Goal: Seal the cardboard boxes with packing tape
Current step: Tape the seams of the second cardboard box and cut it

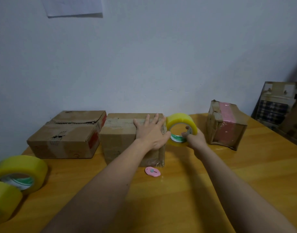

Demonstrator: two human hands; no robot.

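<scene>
Nearest, at the left edge of the wooden table (186,190), lie two yellow tape rolls: one cut off by the frame's corner (3,199), the other (21,172) just behind it and touching it. In front of the middle cardboard box (120,140) lies a small pink box cutter (152,171), close to the box but apart from it.

The left hand (152,132) lies flat with fingers spread wide, palm pressing on the top right part of the middle box. Just beside it, the right hand (194,137) grips a yellow packing tape roll (181,128), fingers curled through its core, the roll held against the box's right edge.

Further left stands a wider cardboard box (67,135), flaps closed along a torn seam. To the right, well apart, stands a box with pink tape (226,126). What any box holds cannot be seen.
</scene>
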